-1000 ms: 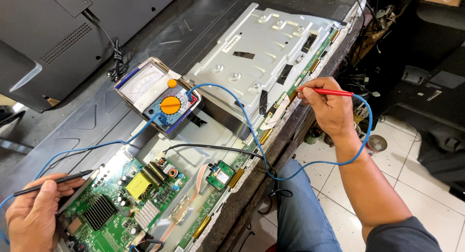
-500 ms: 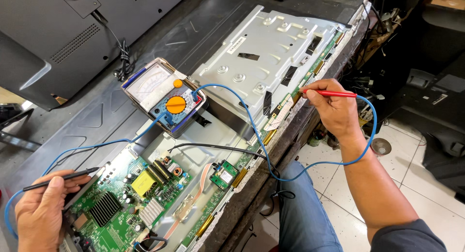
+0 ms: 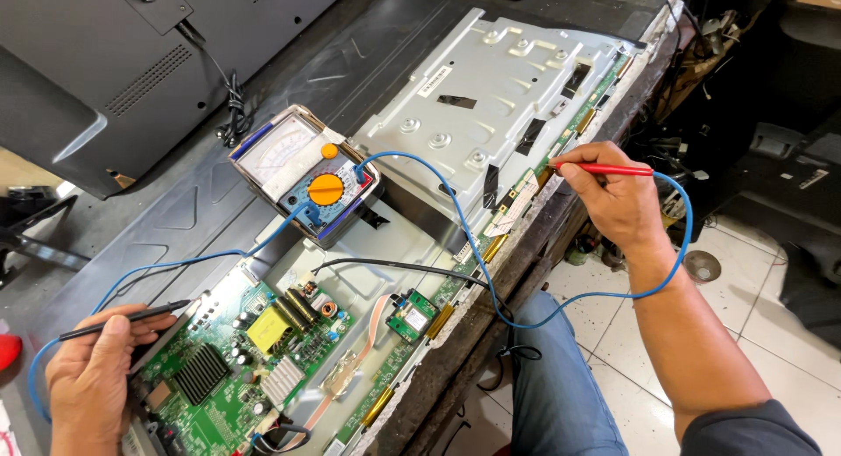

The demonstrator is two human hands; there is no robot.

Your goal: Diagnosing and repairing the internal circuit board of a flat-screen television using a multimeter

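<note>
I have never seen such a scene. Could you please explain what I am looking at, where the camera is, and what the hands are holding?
The camera sits on a person's head and looks down at their two bare hands. On the workbench lies an opened flat television with a metal back plate and a green circuit board. Between them rests a meter with an orange dial. The left hand holds a black probe near the board. The right hand holds a red probe at the panel's edge. Blue wires join probes and meter.

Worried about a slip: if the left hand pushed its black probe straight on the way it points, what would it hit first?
Probably the green circuit board: the left hand aims the black probe at its near corner, though depth is unclear.
</note>
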